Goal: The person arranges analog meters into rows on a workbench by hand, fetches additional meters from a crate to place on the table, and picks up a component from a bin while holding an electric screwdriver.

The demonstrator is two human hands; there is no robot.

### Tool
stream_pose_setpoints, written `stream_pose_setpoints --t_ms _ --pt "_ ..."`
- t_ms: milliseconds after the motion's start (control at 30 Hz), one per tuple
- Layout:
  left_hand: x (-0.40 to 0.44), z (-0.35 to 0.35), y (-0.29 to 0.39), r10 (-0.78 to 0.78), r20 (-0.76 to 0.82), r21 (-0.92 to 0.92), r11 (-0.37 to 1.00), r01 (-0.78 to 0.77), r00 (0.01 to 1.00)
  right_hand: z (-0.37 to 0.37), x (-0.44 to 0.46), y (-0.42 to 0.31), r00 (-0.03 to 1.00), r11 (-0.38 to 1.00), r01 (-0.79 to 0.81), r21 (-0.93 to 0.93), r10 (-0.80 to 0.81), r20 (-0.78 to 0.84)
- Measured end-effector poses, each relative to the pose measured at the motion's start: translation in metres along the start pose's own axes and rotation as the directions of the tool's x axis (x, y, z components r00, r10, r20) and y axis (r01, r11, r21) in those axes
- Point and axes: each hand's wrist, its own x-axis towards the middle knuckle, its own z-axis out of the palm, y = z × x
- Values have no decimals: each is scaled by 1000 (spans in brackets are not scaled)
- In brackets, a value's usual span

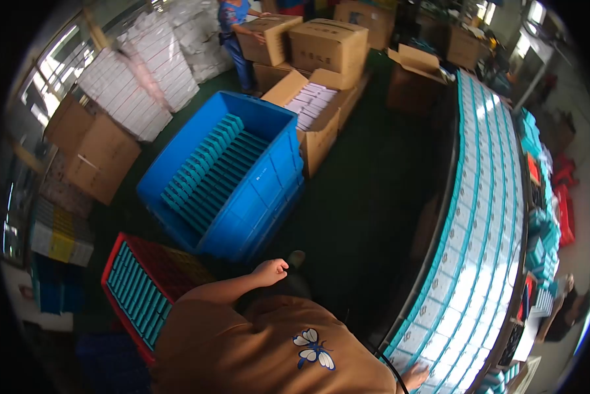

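Packs (475, 230) touched our right hand (415, 377), lower right, hold unclear; our left hand's (269, 272) fingers curled inward, seemingly empty, below centre.

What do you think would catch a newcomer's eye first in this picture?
Probably the big blue bin left of centre, holding rows of teal pieces. Next comes the long spread of teal-edged packs down the right side, with the right hand at its near end.
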Motion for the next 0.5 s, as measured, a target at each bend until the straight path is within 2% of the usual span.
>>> stream_pose_setpoints --t_ms 33,67,133,167,200,267,300,333,400,500 --pt "3 -14 -2 -3 -57 -47 999 0 998 -16 -3 -18 999 999 16 28 -16 -33" --pt "7 -29 -5 54 -180 -49 997 -64 982 -24 0 -40 995 999 -33 -29 30 -94" --pt "17 -63 -13 161 -412 -21 982 -186 897 -23 8 -73 972 990 117 82 -97 -215" --pt "22 -83 -18 168 -476 23 984 -178 863 -15 7 -98 945 968 186 171 -128 -302" --pt "25 -104 -23 199 -552 140 979 -145 810 -46 1 -139 984 938 172 300 -148 -103" --pt "36 -146 -36 288 -667 354 934 -49 687 29 40 -172 962 782 262 566 -163 -220" --pt "44 -160 -52 222 -686 385 919 86 693 36 40 -202 968 737 249 628 -203 -145" --pt "55 -175 -61 197 -691 381 917 118 696 41 40 -236 966 694 228 683 -250 -69" --pt "61 -198 -81 126 -689 369 908 196 714 40 15 -311 886 567 323 757 -463 -32" --pt "81 -210 -131 -54 -467 319 921 226 882 48 -14 -407 747 542 505 672 -665 -25"
